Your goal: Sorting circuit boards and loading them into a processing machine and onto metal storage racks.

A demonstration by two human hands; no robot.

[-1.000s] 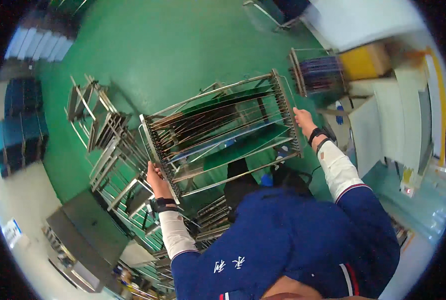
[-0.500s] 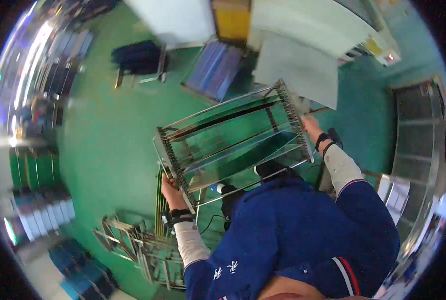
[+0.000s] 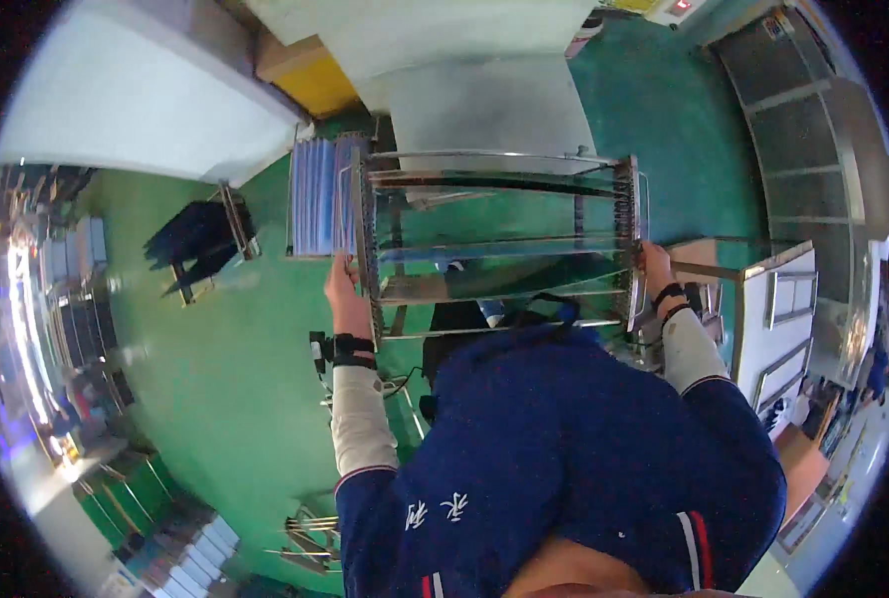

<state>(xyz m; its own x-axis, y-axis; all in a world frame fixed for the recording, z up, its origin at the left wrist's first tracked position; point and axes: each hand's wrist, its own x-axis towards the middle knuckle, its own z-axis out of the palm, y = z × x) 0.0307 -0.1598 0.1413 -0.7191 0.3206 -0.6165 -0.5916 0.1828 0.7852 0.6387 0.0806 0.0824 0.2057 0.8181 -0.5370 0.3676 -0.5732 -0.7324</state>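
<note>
A slotted metal rack (image 3: 626, 224) is held up in front of my body, lying level from left to right. A few thin panels span its toothed end plates, among them a bluish see-through sheet (image 3: 504, 249) and a dark strip (image 3: 494, 183). My left hand (image 3: 345, 299) is closed on the rack's left end, and my right hand (image 3: 656, 267) grips the right end. The fingers of both hands are partly hidden by the end plates. Through the open frame, the green floor and my feet show.
Beyond the rack's left end stands another rack of blue sheets (image 3: 315, 194). A stand with dark pieces (image 3: 197, 239) is farther left. Ahead are a pale grey board (image 3: 484, 110) and a yellow box (image 3: 317, 85). A white-panelled cart (image 3: 775, 329) stands close on my right.
The rack was slanted, its right end farther away, and is now level across. The surroundings have swung round in view as I turned. Both hands keep their hold.
</note>
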